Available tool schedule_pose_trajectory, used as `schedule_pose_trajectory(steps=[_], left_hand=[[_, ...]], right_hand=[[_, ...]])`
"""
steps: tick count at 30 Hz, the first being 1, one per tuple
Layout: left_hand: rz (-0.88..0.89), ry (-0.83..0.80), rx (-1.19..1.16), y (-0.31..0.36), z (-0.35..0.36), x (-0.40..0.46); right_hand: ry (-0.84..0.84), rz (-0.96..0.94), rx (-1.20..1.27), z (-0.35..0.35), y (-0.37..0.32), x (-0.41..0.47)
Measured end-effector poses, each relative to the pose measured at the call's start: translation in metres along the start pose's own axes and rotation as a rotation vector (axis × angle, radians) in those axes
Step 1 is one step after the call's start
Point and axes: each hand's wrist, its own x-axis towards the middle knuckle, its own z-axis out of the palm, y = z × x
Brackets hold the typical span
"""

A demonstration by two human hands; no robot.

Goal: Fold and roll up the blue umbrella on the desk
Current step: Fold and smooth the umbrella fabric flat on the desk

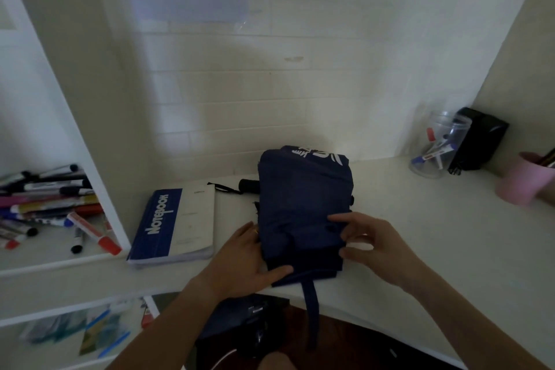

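Note:
The dark blue umbrella [303,201] lies collapsed on the white desk [420,219], its cloth folded into a flat bundle with white print at the far end. Its black handle [248,185] with a wrist cord sticks out to the left. A blue closing strap [310,306] hangs over the desk's front edge. My left hand [249,261] lies against the near left side of the cloth, thumb stretched along the front edge. My right hand [372,245] pinches a fold of cloth at the bundle's near right side.
A blue and white notebook [174,225] lies left of the umbrella. Several markers [51,207] fill the shelf at far left. At back right stand a clear jar of markers [437,144], a black box [477,138] and a pink cup [522,180].

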Motion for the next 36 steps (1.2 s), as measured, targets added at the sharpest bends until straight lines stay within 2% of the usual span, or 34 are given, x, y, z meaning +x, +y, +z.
schedule_pose_trajectory(steps=[2,5,11,14,22,26,29,32,36], left_hand=[[-0.011,0.136,0.014,0.003,-0.003,-0.001],[-0.207,0.279,0.027,0.011,-0.008,-0.008],[-0.496,0.392,-0.578,0.033,-0.010,-0.014],[-0.557,0.423,-0.735,0.039,-0.011,-0.011],[-0.517,0.269,-0.767,0.039,-0.009,-0.015],[-0.505,0.289,-0.675,0.042,-0.007,-0.022],[-0.499,0.312,-0.551,0.043,-0.004,-0.024],[-0.487,0.343,-0.361,0.043,0.002,-0.026],[-0.468,0.324,-0.286,0.045,0.007,-0.029]], right_hand=[[0.031,-0.008,0.006,0.008,0.004,-0.007],[0.069,0.091,0.084,0.019,0.011,-0.009],[0.100,0.259,0.134,0.024,0.007,-0.013],[0.116,0.288,0.141,0.025,-0.003,-0.012],[0.142,0.367,0.179,0.033,-0.004,-0.004],[0.203,0.397,0.175,0.028,-0.001,-0.011],[0.229,0.394,0.012,0.029,0.000,-0.017],[0.237,0.316,-0.301,0.036,0.010,-0.018],[0.238,0.338,-0.627,0.043,0.004,-0.023]])
